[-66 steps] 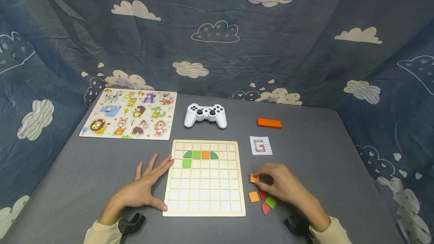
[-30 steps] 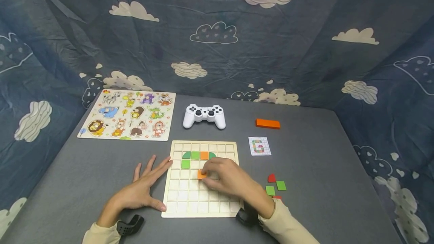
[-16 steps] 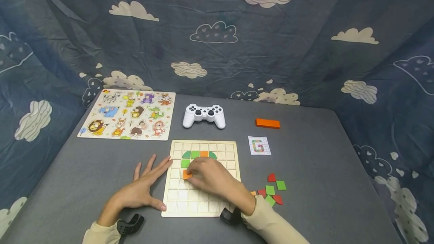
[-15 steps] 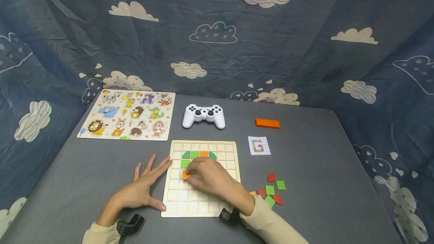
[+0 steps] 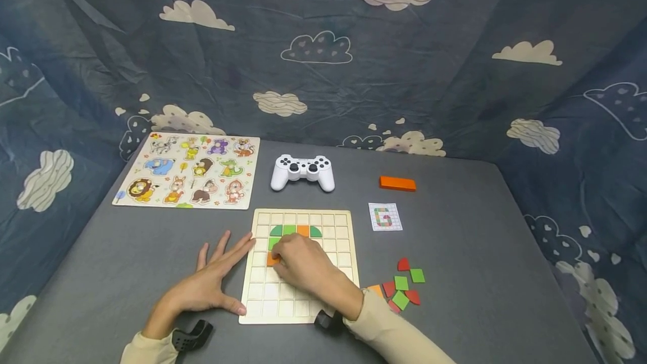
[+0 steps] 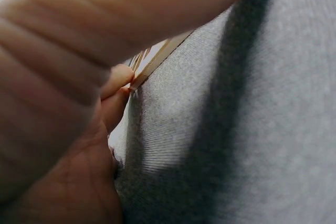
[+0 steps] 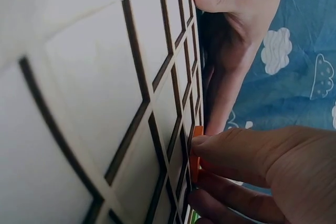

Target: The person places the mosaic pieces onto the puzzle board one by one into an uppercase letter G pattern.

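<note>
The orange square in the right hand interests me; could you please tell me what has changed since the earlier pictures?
The right hand has carried the orange square leftward from beside the loose tiles onto the board. It now pinches it just on the near side of the leftmost green square. The left hand still touches the board's left edge; the controller stayed put.

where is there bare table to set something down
Bare: the grey table right of the small white printed card and orange rectangular block. Another patch lies between the left hand and pale animal-picture board. Crowded: the pale wooden grid board under the right hand, and the loose red, green and orange flat tiles beside it.
</note>
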`<state>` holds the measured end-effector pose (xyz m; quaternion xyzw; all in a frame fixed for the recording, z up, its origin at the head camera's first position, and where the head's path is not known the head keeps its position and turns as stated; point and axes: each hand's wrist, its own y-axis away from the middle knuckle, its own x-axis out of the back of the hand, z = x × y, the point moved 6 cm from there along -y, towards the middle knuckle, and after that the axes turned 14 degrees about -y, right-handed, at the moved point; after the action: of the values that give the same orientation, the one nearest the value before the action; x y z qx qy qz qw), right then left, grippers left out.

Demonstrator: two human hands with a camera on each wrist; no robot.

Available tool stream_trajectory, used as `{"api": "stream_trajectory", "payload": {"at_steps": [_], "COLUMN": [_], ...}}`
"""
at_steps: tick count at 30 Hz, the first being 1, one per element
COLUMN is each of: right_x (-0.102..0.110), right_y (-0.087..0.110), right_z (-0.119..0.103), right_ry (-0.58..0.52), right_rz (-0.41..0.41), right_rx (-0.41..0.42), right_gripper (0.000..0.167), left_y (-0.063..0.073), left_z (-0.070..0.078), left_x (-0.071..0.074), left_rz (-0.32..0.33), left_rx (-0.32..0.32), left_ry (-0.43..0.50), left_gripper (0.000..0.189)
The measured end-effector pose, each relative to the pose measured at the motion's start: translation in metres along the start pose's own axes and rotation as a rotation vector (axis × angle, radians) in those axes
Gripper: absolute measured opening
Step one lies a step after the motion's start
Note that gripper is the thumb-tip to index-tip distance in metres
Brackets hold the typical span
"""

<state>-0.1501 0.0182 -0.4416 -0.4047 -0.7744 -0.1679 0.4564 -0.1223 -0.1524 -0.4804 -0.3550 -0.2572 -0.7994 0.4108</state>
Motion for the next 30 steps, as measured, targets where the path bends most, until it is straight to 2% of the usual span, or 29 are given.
{"api": "stream_trajectory", "payload": {"at_steps": [22, 30], "right_x": [0.0033, 0.0032], "right_y": [-0.0035, -0.0032], "right_z": [-0.0024, -0.0014], "right_ry": [0.001, 0.005], "right_rz": [0.020, 0.010], "right_rx": [0.001, -0.018], "right_gripper": [0.012, 0.006], "left_y": [-0.0005, -0.0004], "left_z": [-0.0008, -0.0009], "left_x": [-0.0003, -0.0001], "left_rz": [-0.001, -0.003], "left_rx": [0.003, 0.008], "left_ry": [-0.007, -0.007], "left_gripper": [0.129, 0.130]}}
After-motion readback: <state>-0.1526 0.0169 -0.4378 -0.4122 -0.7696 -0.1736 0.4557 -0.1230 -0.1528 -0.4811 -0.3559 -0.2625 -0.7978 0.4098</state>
